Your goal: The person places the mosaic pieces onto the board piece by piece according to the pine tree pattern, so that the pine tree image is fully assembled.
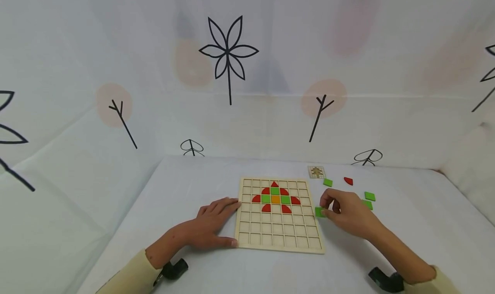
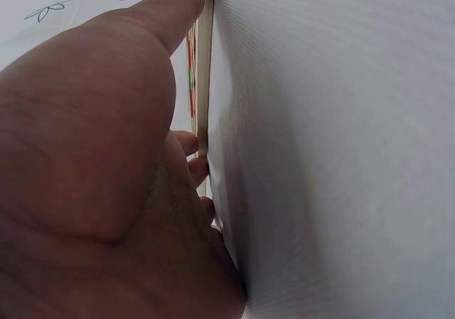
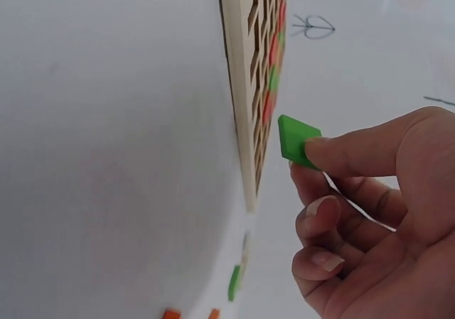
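Head view: a beige wooden square-grid board (image 1: 278, 241) lies flat on the white cloth-covered surface (image 1: 193, 178). Red curved pieces (image 1: 267, 208), a red triangle (image 1: 274, 184), green square tiles (image 1: 274, 191) and one orange square tile (image 1: 275, 199) occupy cells in its upper half; the lower rows are unfilled.

Right hand (image 1: 349, 212): thumb and index finger pinch a loose green square tile (image 3: 297, 141). The right wrist view shows this tile raised above the surface, just beside the board's right edge.

Left hand (image 1: 214, 225): fingers extended, nothing grasped. Fingertips and thumb contact the board's left edge. Its palm blocks most of the board in the left wrist view.

Surrounding items: a small printed pattern card (image 1: 316, 172) lies beyond the board's far right corner. Near it lie a spare green tile (image 1: 328, 182) and a loose red curved piece (image 1: 348, 181). Two more green tiles (image 1: 369, 196) lie beyond the right hand, which partly covers the nearer one. White fabric with black plant drawings (image 1: 228, 51) stands behind the surface.
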`<action>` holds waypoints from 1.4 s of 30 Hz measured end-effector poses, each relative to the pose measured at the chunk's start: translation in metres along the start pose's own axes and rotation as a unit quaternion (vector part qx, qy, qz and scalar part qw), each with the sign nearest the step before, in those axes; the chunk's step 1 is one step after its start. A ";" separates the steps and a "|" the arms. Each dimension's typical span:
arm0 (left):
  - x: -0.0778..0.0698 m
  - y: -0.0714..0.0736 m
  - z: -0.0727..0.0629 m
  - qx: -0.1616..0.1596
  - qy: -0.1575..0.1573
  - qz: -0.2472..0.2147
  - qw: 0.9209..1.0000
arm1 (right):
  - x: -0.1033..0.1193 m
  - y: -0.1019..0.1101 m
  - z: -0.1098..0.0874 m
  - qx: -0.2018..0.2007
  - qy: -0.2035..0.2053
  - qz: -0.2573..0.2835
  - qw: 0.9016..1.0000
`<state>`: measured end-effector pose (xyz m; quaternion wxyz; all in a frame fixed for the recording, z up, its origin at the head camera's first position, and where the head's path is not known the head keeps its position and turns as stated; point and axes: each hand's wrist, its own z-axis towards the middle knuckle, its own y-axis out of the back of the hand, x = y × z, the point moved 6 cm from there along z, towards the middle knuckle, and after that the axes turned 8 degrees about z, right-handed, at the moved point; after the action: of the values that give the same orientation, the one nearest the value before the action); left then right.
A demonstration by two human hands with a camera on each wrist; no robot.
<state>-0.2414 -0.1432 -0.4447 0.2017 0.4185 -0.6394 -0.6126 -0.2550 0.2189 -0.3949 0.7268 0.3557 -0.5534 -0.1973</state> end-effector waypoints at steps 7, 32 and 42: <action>-0.001 0.000 0.000 -0.003 -0.006 0.002 1.000 | 0.012 -0.012 0.009 -0.009 0.025 0.028 0.999; -0.001 0.000 0.001 0.003 -0.002 -0.004 1.000 | 0.044 -0.059 0.045 0.015 0.043 0.065 0.997; -0.001 0.000 0.001 0.000 -0.003 -0.003 1.000 | 0.049 -0.073 0.052 0.013 0.023 0.066 0.997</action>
<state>-0.2414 -0.1419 -0.4446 0.1983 0.4185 -0.6391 -0.6141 -0.2815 0.1217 -0.4091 0.7461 0.3327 -0.5612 -0.1333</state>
